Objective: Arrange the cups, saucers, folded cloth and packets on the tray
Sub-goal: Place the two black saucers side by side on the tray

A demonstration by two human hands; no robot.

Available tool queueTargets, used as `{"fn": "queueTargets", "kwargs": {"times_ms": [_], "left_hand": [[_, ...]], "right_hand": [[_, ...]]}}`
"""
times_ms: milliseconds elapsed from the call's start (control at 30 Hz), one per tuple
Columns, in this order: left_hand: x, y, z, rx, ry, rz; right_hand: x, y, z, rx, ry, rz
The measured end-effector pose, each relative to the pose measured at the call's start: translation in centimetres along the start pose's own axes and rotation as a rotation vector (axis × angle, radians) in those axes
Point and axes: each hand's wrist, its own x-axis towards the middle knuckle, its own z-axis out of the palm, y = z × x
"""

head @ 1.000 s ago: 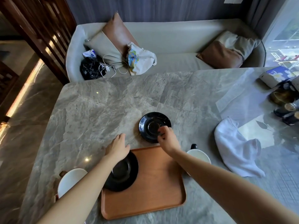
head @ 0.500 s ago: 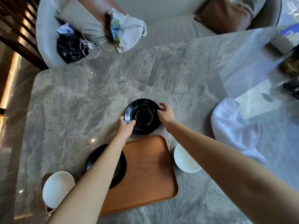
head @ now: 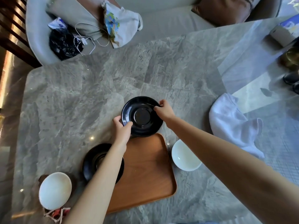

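The saucer (head: 142,117), at the tray's (head: 145,167) far edge, was pinched by its rim between left hand (head: 122,129) and right hand (head: 164,109). It was best kept level, lifted over the lip and set clear of the other saucer (head: 95,159).

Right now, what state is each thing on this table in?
Far saucer, rim pinched by left hand and right hand.
Near saucer, on the tray's left edge.
Right cup, upright, empty, off the tray.
Left cup, upright, empty, off the tray.
Cloth, crumpled on the table.
Packets, beside the left cup.
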Motion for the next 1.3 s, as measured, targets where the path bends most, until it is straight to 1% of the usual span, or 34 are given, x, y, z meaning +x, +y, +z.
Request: {"fn": "queueTargets", "kwargs": {"times_ms": [100,200,300,400,567,733,900,1033,1300], "left_hand": [[-1.7,-1.2,-0.4,-0.039,0.0,0.085],[-3.8,-3.5,-0.7,-0.007,0.001,0.106],[-5.8,-6.1,-0.9,0.015,-0.014,0.022],[-7.5,-8.1,-1.2,-0.049,-0.057,-0.086],[-9.6,-9.8,-1.4,-0.116,-0.074,-0.171],[-10.4,-9.7,-1.5,-0.133,-0.124,-0.174],[-11.1,-9.6,-1.4,-0.082,-0.137,-0.108],[-11.6,-9.5,-1.5,-0.061,-0.152,-0.173],[-12.3,-8.8,-1.2,-0.007,-0.17,-0.104]], "right_hand": [[-0.4,0.1,-0.5,-0.093,-0.027,-0.063],[-1.4,0.5,-0.8,-0.32,-0.108,-0.143],[-2.6,1.4,-1.0,-0.563,-0.189,-0.197],[-3.8,2.3,-1.0,-0.761,-0.233,-0.248],[-5.4,3.1,-0.7,-0.95,-0.268,-0.302],[-6.2,3.3,-0.4,-1.019,-0.204,-0.355],[-6.6,3.7,0.1,-0.992,-0.159,-0.394],[-6.5,4.2,0.0,-1.0,-0.164,-0.384],[-6.1,4.8,-0.1,-0.997,-0.158,-0.409]]}}
